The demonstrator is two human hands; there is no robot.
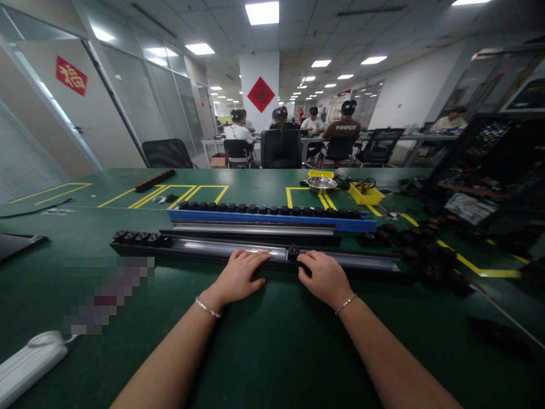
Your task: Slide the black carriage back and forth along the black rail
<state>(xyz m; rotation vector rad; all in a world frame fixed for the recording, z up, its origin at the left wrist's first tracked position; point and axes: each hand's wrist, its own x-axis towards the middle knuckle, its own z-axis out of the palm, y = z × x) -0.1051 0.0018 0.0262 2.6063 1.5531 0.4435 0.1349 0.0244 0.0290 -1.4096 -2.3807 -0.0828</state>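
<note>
A long dark rail with a shiny metallic strip [204, 245] lies across the table in front of me. My left hand [240, 275] rests at its near edge, fingers stretched out over the strip and thumb apart. On the strip sits a small black block [293, 252]. My right hand [324, 277] has its curled fingertips against the right side of this block; its thumb is partly hidden. Several similar black blocks [142, 237] stand in a row at the rail's left end. Loose black pieces [436, 250] are heaped by its right end.
Behind are a second metallic-strip rail [255, 229] and a blue rail [272, 218] carrying black blocks. A metal bowl [322, 183] and yellow bin [366, 194] stand farther back. A white power strip [32, 360] lies front left. People sit at far desks.
</note>
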